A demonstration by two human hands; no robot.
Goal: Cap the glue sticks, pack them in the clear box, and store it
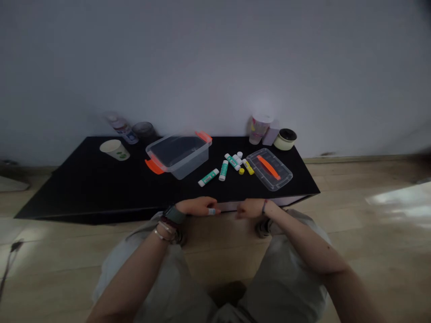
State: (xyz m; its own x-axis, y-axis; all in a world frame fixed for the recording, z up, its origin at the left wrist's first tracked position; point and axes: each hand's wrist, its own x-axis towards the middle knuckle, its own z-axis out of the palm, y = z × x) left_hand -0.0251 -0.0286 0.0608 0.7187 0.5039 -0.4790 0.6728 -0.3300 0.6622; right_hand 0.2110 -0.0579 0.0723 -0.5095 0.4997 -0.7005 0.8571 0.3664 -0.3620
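My left hand [200, 206] rests at the front edge of the black table, its fingers curled together. A small white and pale blue band [211, 211] shows at its fingers, perhaps wrapped round one. Across from it, my right hand [251, 208] is closed in a loose fist at the same edge, with nothing visible in it. Just beyond the hands lie a green and white glue stick [208, 178], a second glue stick [223, 171] and a third glue stick [232, 162]. Near them are a yellow tube [248, 167], a yellow cap [241, 171] and white cylindrical pieces [237, 158].
A clear box [191, 167] with orange clips stands left of the glue sticks; its clear lid [284, 176] with orange handle lies right. Behind are a paper cup [114, 149], bottle [123, 129], dark cup [144, 131], plastic cup [258, 129] and cream pot [284, 140]. A wall [215, 67] rises behind.
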